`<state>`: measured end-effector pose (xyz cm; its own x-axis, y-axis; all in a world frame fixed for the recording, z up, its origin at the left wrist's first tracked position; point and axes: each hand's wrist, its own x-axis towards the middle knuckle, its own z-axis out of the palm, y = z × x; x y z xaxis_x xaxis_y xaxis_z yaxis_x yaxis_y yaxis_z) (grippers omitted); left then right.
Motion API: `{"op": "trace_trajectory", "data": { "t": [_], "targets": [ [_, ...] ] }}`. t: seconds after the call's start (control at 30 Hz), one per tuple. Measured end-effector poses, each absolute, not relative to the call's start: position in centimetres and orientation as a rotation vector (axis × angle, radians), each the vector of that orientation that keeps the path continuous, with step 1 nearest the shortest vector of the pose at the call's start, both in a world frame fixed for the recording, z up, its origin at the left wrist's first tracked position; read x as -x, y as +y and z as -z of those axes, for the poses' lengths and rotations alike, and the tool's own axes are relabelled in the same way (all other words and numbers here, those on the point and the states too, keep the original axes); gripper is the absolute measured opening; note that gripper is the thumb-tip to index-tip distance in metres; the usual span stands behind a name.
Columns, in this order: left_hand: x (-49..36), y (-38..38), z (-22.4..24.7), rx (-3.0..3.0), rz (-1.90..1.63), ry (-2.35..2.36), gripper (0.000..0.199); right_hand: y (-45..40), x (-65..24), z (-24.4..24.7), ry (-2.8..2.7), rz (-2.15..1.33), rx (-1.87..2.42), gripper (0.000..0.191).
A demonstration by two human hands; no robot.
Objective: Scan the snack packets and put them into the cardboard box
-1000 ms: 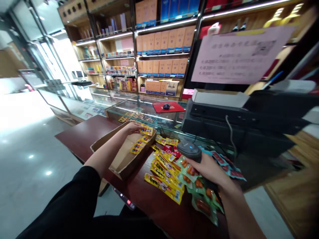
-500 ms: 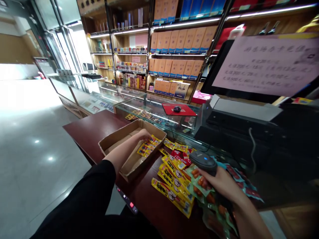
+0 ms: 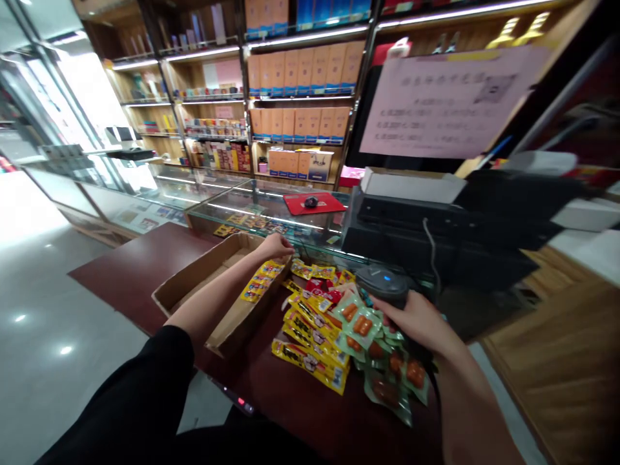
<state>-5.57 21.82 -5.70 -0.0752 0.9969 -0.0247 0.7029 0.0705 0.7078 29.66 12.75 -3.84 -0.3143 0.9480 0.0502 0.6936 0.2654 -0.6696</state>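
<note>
My left hand [image 3: 277, 245] is over the far right edge of an open cardboard box [image 3: 213, 339], its fingers pressed together; whether anything is in them is too small to tell. Small yellow packets [image 3: 261, 281] lie in a row inside the box. My right hand [image 3: 416, 316] is wrapped round a black barcode scanner [image 3: 382, 282] with a blue light, above green-edged packs of brown food [image 3: 363, 325]. Long yellow packets [image 3: 312, 365] are fanned out between the box and these packs. Red packets [image 3: 320, 287] and more small yellow ones lie behind them.
The dark red table [image 3: 130, 265] meets a glass display counter [image 3: 242, 200] at the back. A mouse rests on a red mat [image 3: 334, 202]. Black equipment [image 3: 402, 219] and a screen with a pink paper [image 3: 436, 103] stand at right. A phone [image 3: 237, 399] is at the near edge.
The view has turned to the right. My left hand has moved from the yellow packets inside the box to its far right edge. The scanner stays in my right hand.
</note>
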Motion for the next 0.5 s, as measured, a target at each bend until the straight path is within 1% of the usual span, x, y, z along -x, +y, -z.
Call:
{"op": "trace_trajectory", "data": {
  "t": [0.1, 0.23, 0.37, 0.5],
  "targets": [
    [0.6, 22.2, 5.4, -1.820, -0.615, 1.728, 0.023, 12.2, -30.7, 3.0, -2.060, -0.780, 1.454, 0.031],
    [-4.8, 22.7, 7.1, -1.951, -0.498, 1.670, 0.023, 11.8, -31.3, 2.6, -2.012, -0.845, 1.473, 0.032],
    [-8.3, 23.7, 9.6, -2.020, -0.468, 1.657, 0.017, 11.9, -31.7, 2.8, -1.913, -0.918, 1.438, 0.030],
    [-10.5, 25.3, 11.3, -1.985, -0.467, 1.783, 0.024, 11.9, -32.1, 2.9, -1.897, -0.919, 1.412, 0.030]
  ]
}}
